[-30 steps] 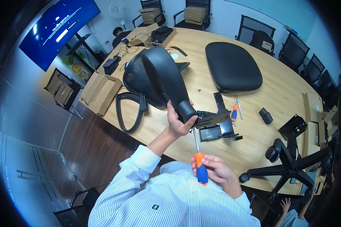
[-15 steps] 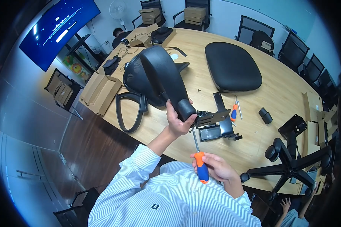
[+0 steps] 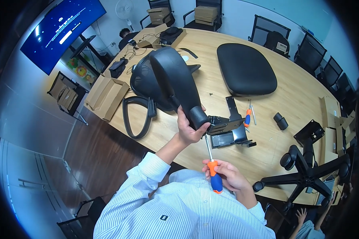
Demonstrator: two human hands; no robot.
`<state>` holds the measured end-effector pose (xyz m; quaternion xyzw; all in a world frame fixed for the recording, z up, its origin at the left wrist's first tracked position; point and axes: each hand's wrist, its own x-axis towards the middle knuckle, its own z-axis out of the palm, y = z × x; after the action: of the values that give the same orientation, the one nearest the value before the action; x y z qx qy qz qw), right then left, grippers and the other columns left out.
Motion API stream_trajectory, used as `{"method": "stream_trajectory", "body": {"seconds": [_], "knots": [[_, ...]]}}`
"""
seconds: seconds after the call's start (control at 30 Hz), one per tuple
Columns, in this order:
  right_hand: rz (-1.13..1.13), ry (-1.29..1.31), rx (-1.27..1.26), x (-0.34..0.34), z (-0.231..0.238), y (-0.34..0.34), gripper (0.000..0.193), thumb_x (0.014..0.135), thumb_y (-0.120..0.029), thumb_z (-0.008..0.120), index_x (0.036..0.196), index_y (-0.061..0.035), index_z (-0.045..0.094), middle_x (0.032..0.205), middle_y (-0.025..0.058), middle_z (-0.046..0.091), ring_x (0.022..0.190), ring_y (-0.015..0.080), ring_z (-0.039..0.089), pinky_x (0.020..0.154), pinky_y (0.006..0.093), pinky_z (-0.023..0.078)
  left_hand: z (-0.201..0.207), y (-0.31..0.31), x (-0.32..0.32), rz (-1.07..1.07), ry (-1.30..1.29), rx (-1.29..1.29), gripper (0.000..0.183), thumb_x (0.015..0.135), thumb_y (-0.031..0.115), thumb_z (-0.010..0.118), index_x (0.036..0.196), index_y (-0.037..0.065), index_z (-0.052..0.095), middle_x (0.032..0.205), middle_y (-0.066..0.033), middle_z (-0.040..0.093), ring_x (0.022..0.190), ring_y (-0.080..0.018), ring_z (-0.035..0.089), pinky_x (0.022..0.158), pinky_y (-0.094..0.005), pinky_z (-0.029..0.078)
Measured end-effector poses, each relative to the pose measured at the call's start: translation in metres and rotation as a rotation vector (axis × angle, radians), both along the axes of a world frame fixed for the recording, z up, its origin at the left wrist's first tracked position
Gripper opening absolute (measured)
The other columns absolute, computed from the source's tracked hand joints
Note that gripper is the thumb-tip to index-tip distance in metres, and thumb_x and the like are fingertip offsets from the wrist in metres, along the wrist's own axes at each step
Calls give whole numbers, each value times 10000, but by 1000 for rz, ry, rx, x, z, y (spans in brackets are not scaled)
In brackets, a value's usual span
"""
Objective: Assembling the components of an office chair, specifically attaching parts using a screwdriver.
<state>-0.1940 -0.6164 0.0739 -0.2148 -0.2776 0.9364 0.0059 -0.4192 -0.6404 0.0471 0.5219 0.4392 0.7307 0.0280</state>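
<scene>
My left hand (image 3: 189,130) is wrapped round the lower end of a black chair armrest (image 3: 180,79), held up tilted above the table. A dark metal bracket (image 3: 227,126) with slots juts to the right from that end. Below it, my right hand (image 3: 232,177) grips a screwdriver (image 3: 214,175) with an orange and blue handle. Its shaft points up to the joint of armrest and bracket; the tip is hidden there. Behind the bracket lie black metal parts (image 3: 222,139) on the table. A second screwdriver (image 3: 248,116) rests just right of them.
On the wooden table (image 3: 203,159) lie a black seat cushion (image 3: 247,69), a mesh backrest (image 3: 141,79), a loop armrest (image 3: 127,121), a small black cylinder (image 3: 280,121) and a screw (image 3: 211,94). A wheeled chair base (image 3: 303,177) stands at right. Another person's hand (image 3: 301,215) shows lower right.
The armrest with its bracket and the screwdriver have shifted slightly to the right in the picture. Both hands keep their hold.
</scene>
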Motion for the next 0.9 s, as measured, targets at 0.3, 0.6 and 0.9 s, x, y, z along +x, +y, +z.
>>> {"method": "stream_trajectory", "body": {"seconds": [0.3, 0.6, 0.9], "knots": [[19, -151, 390, -5, 2, -7, 241, 960, -185, 595, 1064, -1, 479, 775, 52, 592, 739, 109, 603, 695, 224, 506, -2, 4, 5, -44, -81, 24, 768, 795, 130, 752, 1336, -42, 235, 1044, -167, 542, 853, -169, 555, 735, -274, 472], [71, -46, 248, 3, 1, 1, 232, 995, -153, 512, 1167, 3, 512, 958, 91, 586, 758, 141, 596, 704, 235, 492, -6, 1, 7, -49, -11, -23, 796, 778, 117, 769, 1340, -47, 231, 1040, -163, 542, 900, -185, 551, 770, -290, 469], [-32, 39, 272, 4, 1, -2, 223, 910, -33, 629, 1014, -34, 433, 842, 134, 640, 547, 144, 625, 459, 247, 497, -6, 2, 17, -81, -61, -19, 774, 793, 133, 757, 1336, -42, 236, 1034, -160, 539, 886, -179, 548, 781, -288, 464]]}}
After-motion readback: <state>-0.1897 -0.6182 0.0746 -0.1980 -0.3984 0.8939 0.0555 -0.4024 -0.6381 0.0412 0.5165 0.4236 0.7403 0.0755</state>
